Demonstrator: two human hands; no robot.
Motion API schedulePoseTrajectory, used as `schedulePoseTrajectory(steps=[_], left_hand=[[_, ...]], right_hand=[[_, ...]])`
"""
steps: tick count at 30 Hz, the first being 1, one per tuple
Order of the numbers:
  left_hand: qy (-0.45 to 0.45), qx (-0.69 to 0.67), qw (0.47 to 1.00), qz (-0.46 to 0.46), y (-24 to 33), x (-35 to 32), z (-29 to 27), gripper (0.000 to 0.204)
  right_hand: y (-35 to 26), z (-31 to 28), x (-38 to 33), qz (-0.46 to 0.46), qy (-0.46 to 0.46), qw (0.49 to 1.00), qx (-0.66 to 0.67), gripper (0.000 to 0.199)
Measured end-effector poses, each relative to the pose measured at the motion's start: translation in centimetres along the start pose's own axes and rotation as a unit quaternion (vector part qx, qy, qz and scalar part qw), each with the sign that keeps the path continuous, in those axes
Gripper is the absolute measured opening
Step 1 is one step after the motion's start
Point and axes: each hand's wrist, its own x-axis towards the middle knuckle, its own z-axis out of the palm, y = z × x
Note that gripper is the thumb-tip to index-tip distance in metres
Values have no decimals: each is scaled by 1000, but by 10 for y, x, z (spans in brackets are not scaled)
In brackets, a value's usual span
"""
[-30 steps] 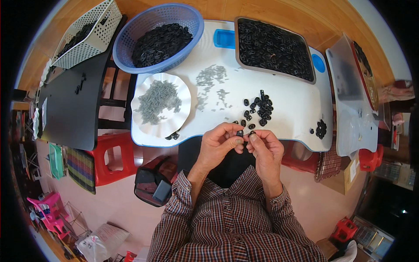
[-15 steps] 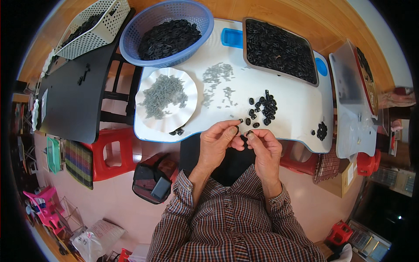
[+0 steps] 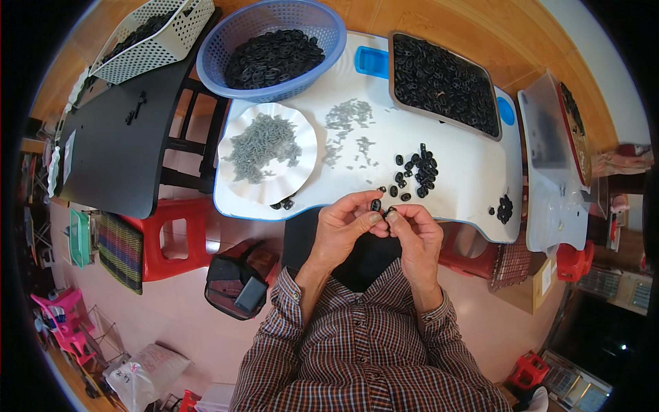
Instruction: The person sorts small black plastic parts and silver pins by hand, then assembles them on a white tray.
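Note:
At the near edge of the white table, my left hand [image 3: 341, 229] and my right hand [image 3: 417, 233] meet, fingertips almost touching. Pinched in the left fingers is a small black oval piece [image 3: 375, 205]. The right thumb and forefinger close on another small dark piece [image 3: 392, 209], mostly covered by the fingertips. Whether the two pieces are joined I cannot tell. Just beyond the hands lies a loose cluster of black oval pieces [image 3: 425, 169]. Small grey translucent pieces [image 3: 349, 115] are scattered farther left, with a heap of them [image 3: 264, 147] on a white wavy-rimmed plate [image 3: 306, 152].
A blue perforated basin [image 3: 335, 40] and a metal tray [image 3: 446, 118], both full of black pieces, stand at the back of the white table [image 3: 329, 180]. More black pieces [image 3: 504, 209] lie near its right edge. A black table [image 3: 113, 147] and red stool [image 3: 180, 240] are on the left.
My left fingers have shifted slightly, so the black oval piece now shows upright above the left thumb. The fingertips have drawn closer together. The whole view has shifted a little.

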Motion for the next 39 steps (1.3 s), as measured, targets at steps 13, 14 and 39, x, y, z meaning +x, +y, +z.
schedulePoseTrajectory(steps=[13,14,39], left_hand=[[-10,67,998,16,10,-5,1,32],[-10,67,998,16,10,-5,0,32],[-26,155,986,53,10,-7,-4,27]], right_hand=[[-4,7,-3,1,9,997,-74,9],[-4,8,-3,-3,5,998,-69,8],[-9,6,-3,43,-18,996,-82,9]])
